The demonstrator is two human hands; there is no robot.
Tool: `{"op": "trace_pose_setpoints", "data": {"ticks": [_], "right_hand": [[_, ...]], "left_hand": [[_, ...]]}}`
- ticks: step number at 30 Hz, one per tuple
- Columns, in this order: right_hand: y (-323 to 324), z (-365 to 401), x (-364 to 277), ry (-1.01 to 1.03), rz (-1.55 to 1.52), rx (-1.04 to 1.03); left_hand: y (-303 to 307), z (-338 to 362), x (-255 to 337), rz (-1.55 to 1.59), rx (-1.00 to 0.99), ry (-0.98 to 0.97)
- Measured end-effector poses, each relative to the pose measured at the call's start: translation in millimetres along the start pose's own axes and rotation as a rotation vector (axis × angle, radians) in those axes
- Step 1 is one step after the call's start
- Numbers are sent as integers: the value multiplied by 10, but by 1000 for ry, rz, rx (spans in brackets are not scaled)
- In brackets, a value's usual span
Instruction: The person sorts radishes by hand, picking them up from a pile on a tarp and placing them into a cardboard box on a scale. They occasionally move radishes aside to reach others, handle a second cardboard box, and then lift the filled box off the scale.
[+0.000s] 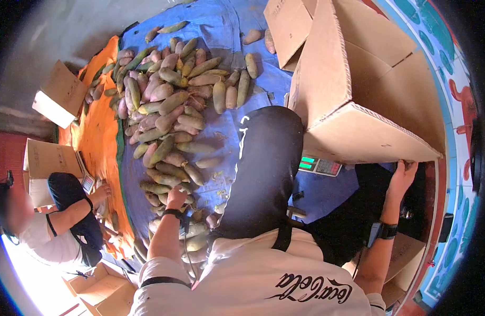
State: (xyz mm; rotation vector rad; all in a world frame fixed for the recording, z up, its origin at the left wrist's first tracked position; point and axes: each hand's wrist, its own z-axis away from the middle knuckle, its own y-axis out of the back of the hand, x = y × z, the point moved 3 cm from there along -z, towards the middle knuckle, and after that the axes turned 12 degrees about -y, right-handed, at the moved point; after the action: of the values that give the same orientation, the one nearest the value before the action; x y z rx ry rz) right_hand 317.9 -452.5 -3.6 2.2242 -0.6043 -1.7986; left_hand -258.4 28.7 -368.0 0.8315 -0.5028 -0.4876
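Observation:
My left hand (pixel 176 198) is down at the near side of a large pile of long green and pinkish radishes (pixel 168 105). Its fingers are curled against a radish (pixel 190 199), partly hiding it. My right hand (pixel 402 178) pinches the lower flap edge of a big open cardboard box (pixel 374 134) on my right. Beneath that box, a scale with a lit green display (pixel 327 167) shows beside my knee. The inside bottom of the box is hidden from me.
The radishes lie on a blue tarp (pixel 216 31), which meets an orange tarp (pixel 87 142) on the left. A co-worker (pixel 63 226) sits there, one hand among radishes. Smaller cardboard boxes (pixel 60 92) stand around. A tiled wall (pixel 448 68) borders the right.

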Motion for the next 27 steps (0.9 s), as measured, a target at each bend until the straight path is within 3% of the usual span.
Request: {"op": "trace_pose_setpoints", "data": {"ticks": [1,3,9,13,14,18,22,24,27], "right_hand": [[13,-9,4,16,-3,13],[46,-30,28,26,45,24],[123,-88,131,53,143,9],[150,-49,112,43,195,55],[161,-51,126,42,226,49],[137,-49,78,-8,262,65],[170,-102,170,63,253,64],[169,-95,181,29,242,78],[133,-50,90,50,268,81]], "left_hand": [[114,72,160,9,-2,4],[724,399,774,253,55,337],[920,345,934,31,84,396],[1104,219,1051,74,-134,504],[802,60,748,115,-114,454],[617,-144,571,302,-136,452],[641,-191,630,190,-189,452],[614,-175,610,143,-99,448],[-527,-736,-427,61,-48,189]]}}
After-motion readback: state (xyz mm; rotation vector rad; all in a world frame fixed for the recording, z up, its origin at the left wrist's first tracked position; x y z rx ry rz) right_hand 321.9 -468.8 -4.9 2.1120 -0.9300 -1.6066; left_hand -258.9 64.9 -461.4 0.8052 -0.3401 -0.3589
